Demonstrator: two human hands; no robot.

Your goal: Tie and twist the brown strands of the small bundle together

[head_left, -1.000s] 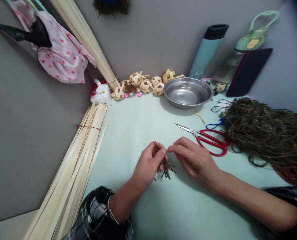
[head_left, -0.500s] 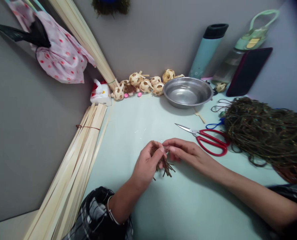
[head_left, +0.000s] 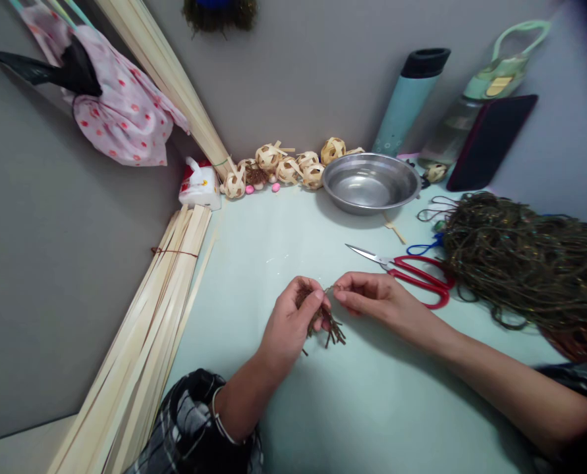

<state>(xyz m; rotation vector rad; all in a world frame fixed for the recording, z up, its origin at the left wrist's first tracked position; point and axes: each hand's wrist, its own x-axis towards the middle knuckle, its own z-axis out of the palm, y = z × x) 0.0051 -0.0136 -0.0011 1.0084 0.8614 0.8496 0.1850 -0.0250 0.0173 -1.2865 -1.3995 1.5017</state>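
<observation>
My left hand (head_left: 292, 319) is closed around a small brown yarn tassel (head_left: 333, 330), whose cut ends fan out below the fingers. Its upper part is mostly covered by the thumb and palm. To the right, my right hand (head_left: 372, 296) pinches a thin strand (head_left: 329, 289) that runs from the top of the bundle. A short gap separates the two hands. Red-handled scissors (head_left: 424, 280) lie just behind my right hand, blades pointing left. Farther right sits a large heap of dark brown-green yarn (head_left: 525, 257).
A steel bowl (head_left: 337, 197) stands at the back beside several woven strip balls (head_left: 288, 170). Bundled pale wood strips (head_left: 149, 329) lie along the left edge, below a tissue pack (head_left: 199, 187). A blue flask (head_left: 406, 105), a clear bottle (head_left: 451, 125) and a dark phone (head_left: 495, 141) stand back right.
My right hand has drawn slightly to the right, away from my left hand, and the strand now shows between them. My left hand keeps its hold on the tassel.
</observation>
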